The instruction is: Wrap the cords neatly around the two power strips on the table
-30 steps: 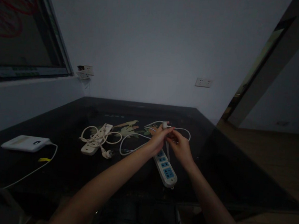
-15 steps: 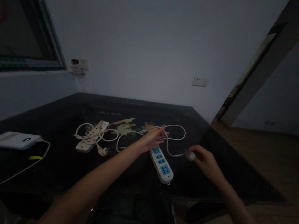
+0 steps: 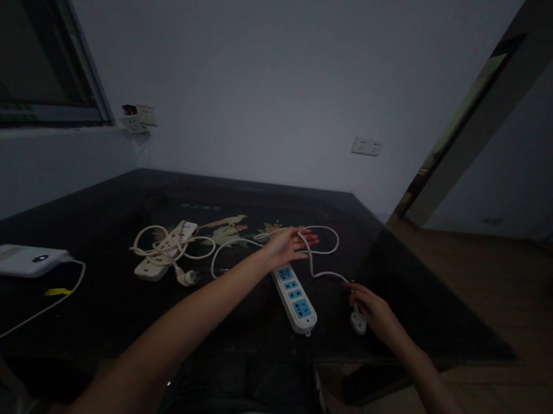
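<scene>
A white power strip with blue sockets (image 3: 294,292) lies on the black table (image 3: 107,296). Its white cord (image 3: 324,246) loops at the far end and runs down to the plug (image 3: 358,322) near the table's front right edge. My left hand (image 3: 287,245) rests at the strip's far end, fingers stretched over the cord. My right hand (image 3: 374,310) holds the plug at the table surface, fingers curled round it.
A second cream power strip (image 3: 164,257) with a tangled cord lies to the left. A white flat box (image 3: 14,260) with a cable sits at the far left. A wall socket (image 3: 367,146) is behind. The table edge drops to a wooden floor on the right.
My right hand drew the plug away from my left hand, to the right and down to the table's front edge. The cord uncoiled. My left hand stayed by the strip's far end.
</scene>
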### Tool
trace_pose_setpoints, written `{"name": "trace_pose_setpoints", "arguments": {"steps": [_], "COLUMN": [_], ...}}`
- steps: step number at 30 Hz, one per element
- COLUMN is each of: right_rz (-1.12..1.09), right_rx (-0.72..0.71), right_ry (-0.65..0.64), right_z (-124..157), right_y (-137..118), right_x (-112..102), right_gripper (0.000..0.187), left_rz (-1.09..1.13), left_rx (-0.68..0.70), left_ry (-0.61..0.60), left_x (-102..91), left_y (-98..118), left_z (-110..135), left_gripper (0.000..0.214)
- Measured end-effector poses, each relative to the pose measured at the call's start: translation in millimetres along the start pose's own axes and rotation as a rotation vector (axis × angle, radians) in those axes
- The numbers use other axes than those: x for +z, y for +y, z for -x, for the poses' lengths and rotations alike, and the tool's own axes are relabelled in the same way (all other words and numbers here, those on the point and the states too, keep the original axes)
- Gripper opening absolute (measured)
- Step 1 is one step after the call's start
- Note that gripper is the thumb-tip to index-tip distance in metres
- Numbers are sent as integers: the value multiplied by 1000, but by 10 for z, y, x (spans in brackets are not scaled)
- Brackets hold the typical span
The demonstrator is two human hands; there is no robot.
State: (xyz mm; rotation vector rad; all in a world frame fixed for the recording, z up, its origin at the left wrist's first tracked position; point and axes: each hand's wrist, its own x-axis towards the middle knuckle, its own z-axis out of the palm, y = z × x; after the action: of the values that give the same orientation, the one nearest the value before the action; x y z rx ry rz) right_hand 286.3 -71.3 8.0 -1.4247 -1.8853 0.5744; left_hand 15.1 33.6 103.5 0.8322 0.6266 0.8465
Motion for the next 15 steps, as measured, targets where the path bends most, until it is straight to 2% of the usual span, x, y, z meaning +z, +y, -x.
{"name": "trace_pose_setpoints", "arguments": {"steps": [3,7,8,12,15], "right_rz": [-86,-118,-107,-31,20], "right_rx": [23,17,12,-52,-89], "right_ry": [-16,162,208,203,205], "right_z": [-63,-203,-257,-531,-707], "right_y": [-69,-409,-518,-859,-935], "right_x": [-57,-81,-44,255,456], "right_gripper": [21,19,20,33,23], "left_rz": [-54,-203,-254,-459,-576], "left_rx": [50,126,144,235,295], "left_ry": [24,51,60,91,88], "left_x": [53,124,145,237,280], "left_y": [41,-55,-100,-274,-347], "left_z": [-47,-26,-21,-7,85], "left_gripper": [24,21,19,10,8]}}
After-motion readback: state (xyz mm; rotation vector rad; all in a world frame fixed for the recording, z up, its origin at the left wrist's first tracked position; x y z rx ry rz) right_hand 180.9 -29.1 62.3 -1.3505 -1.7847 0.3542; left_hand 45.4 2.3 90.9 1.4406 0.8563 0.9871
